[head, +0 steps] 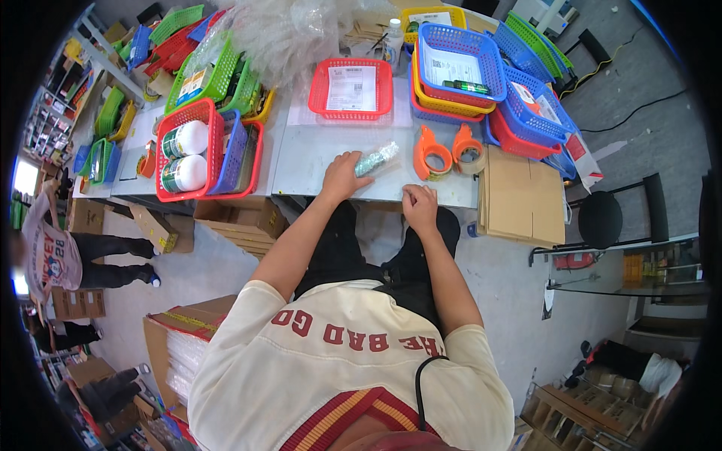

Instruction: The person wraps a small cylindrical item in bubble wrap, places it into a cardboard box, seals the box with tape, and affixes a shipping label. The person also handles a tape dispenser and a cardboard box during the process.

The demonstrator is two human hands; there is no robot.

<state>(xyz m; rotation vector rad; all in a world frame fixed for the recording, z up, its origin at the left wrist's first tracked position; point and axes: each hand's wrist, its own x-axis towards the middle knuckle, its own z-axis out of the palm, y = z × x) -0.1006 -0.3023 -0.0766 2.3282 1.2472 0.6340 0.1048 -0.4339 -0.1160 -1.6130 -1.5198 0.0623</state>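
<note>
My left hand (340, 176) grips the near end of a small bubble-wrapped package (377, 159), green beneath the clear film, above the white table (316, 152). Thumb and fingers lie on either side of it. At the table's front edge, my right hand (421, 207) is loosely curled, with nothing visible in it. Just beyond it stand two orange tape dispensers (433, 153), one with clear tape showing. Behind the package is a red plastic basket (350, 115) with a printed sheet (352, 88) in it.
Stacked baskets (457, 104) stand right, above flattened cardboard (522, 194). At left, a red basket (217, 149) holds two white bottles (185, 155). Bubble wrap (282, 39) heaps at the back. Cartons (242, 217) sit below the table. A person (62, 248) stands at far left.
</note>
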